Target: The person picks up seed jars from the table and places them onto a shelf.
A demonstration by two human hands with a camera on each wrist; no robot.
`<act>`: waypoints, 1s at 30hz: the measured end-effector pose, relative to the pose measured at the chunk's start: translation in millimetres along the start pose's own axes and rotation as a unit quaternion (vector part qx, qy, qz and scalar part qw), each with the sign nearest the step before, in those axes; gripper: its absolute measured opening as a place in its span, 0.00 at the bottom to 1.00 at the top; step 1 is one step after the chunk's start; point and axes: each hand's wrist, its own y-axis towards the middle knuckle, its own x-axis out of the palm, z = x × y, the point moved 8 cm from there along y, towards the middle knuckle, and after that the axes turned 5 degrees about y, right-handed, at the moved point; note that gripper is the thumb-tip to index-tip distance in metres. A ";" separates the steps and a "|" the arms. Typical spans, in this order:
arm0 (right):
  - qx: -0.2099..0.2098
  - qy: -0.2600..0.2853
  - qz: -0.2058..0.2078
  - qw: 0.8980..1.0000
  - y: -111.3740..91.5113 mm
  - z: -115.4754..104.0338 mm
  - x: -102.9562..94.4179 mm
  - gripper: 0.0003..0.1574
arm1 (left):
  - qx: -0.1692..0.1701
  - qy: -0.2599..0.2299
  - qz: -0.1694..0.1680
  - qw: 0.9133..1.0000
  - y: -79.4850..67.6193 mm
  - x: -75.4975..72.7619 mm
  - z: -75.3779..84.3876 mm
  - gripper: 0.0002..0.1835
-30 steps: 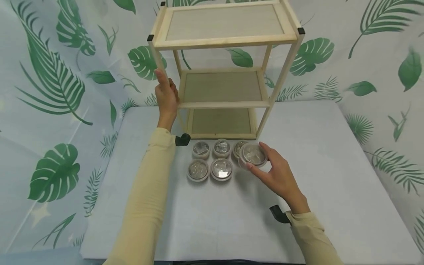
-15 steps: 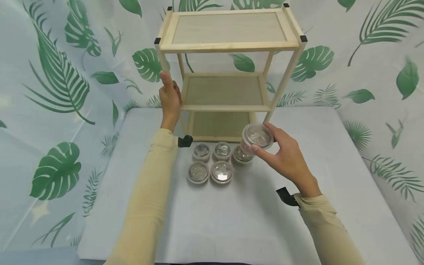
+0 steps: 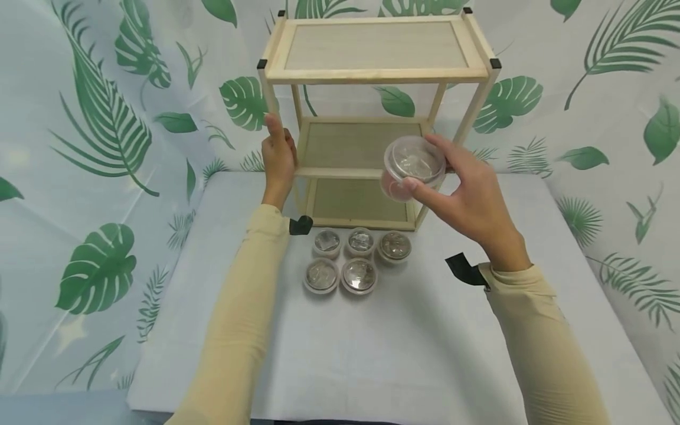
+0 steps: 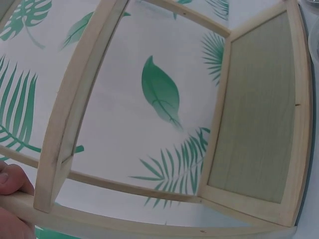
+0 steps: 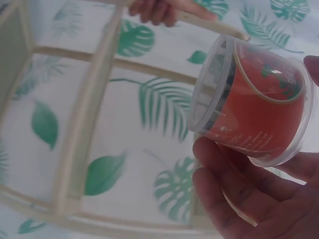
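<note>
My left hand (image 3: 278, 156) grips the front left post of a three-tier wooden shelf rack (image 3: 372, 75), just above the level of its middle shelf. In my right hand (image 3: 473, 192) is a clear round plastic tub (image 3: 414, 162) with a lid, pinched between thumb and fingers and raised in front of the middle shelf. Its red printed label (image 5: 264, 109) shows in the right wrist view. Below the rack, several similar lidded tubs (image 3: 358, 275) stand on the table in two rows. The left wrist view shows the bottom shelf panel (image 4: 254, 109) with nothing on it.
A white-covered table (image 3: 340, 360) bears the rack at its back. Behind and beside it hangs a leaf-patterned backdrop (image 3: 600, 118). The tubs stand close together right in front of the bottom shelf's edge (image 3: 361, 224).
My right hand has lifted the tub from close over the other tubs up to the height of the middle shelf. The left hand keeps its grip on the post.
</note>
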 end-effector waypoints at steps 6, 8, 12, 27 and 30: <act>-0.038 0.000 -0.011 0.999 31.0 -23.1 -2.5 0.45 | -0.006 0.001 -0.002 1.000 0.4 -0.6 0.1 0.33; -0.056 -0.004 -0.016 0.998 41.3 -31.0 -3.4 0.44 | -0.005 0.001 -0.003 1.000 -0.2 -1.1 1.1 0.33; -0.076 -0.010 -0.023 0.997 60.2 -46.8 -7.8 0.43 | -0.015 -0.005 -0.006 1.000 -1.2 -1.4 0.9 0.34; -0.086 -0.067 -0.059 0.992 156.7 -80.0 -8.7 0.37 | -0.003 0.026 -0.008 1.000 1.4 -3.6 -0.4 0.39; -0.065 -0.063 -0.068 0.994 180.0 -80.0 -4.4 0.36 | -0.002 0.036 -0.006 0.999 2.2 -2.4 0.9 0.37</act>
